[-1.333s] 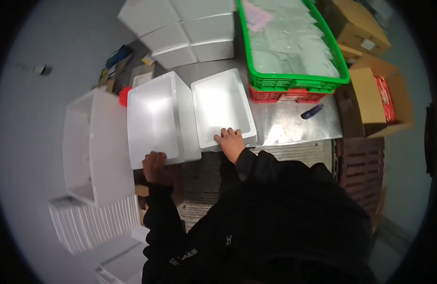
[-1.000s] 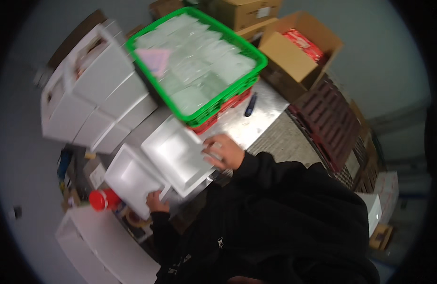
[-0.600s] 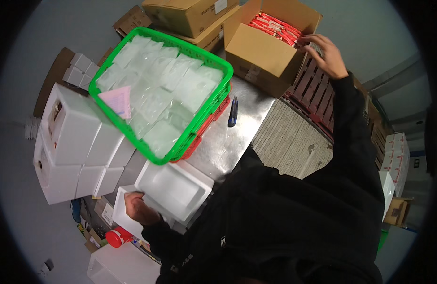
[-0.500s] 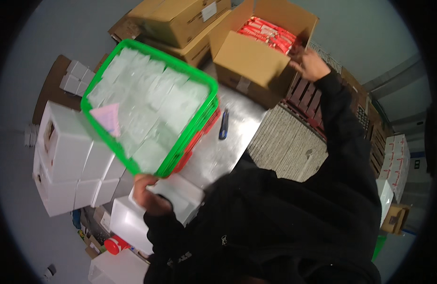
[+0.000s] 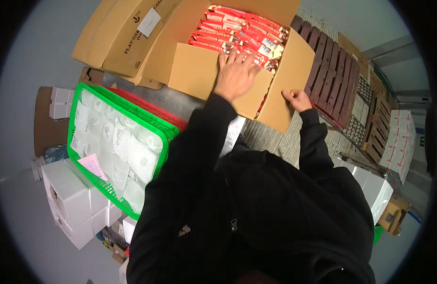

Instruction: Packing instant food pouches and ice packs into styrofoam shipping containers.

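An opened cardboard box [image 5: 195,71] at the top centre holds several rows of red-and-cream wrapped packets [image 5: 237,34]. My left hand [image 5: 235,78] lies over the box's near flap, its fingers spread and the tips reaching its upper edge by the packets. At the box's right side flap [image 5: 280,102], my right hand [image 5: 299,100] has its thumb against the flap's face and its fingers curled at the outer edge. Left of my left arm, a green plastic crate [image 5: 133,113] is full of clear-wrapped white pieces, with a pink slip [image 5: 93,166] on top.
A red crate [image 5: 152,106] shows beneath the green one. Closed cartons [image 5: 119,38] stand at the upper left, white foam boxes [image 5: 67,189] at the lower left. Dark red slatted pallets [image 5: 329,71] lie to the right, with white cartons [image 5: 398,142] farther right.
My left hand has left the green crate's rim and moved to the box's near flap. My right hand has come down along the right flap. The view has shifted, and the box appears closer.
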{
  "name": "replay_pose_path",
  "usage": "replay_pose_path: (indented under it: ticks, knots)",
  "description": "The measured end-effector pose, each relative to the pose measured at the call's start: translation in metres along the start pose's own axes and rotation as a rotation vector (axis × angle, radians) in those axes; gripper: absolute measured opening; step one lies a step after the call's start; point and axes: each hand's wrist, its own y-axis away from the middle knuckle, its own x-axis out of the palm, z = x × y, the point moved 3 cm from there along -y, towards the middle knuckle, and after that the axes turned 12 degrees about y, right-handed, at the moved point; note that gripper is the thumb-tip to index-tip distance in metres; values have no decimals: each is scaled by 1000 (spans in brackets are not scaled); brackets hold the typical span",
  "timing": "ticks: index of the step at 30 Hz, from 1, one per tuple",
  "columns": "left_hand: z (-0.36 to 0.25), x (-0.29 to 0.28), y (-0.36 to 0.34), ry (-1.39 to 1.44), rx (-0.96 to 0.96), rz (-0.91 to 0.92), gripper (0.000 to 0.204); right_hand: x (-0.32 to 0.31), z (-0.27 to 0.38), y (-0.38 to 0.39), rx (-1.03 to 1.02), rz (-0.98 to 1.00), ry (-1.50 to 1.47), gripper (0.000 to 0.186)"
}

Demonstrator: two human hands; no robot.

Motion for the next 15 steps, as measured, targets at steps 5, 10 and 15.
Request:
replay_pose_path:
  ticks: [5, 10, 15]
  knots:
    - [-4, -29, -5, -52, -164, 269, 39, -18, 10, -7, 286, 95, -362, 68]
    - [-20, -86, 75, -17, -564, 685, 40, -20, 5, -18, 344, 317, -407, 67]
    - [-8, -65, 137, -177, -556, 414, 32, -89, 90, -43, 1, -188, 588, 37]
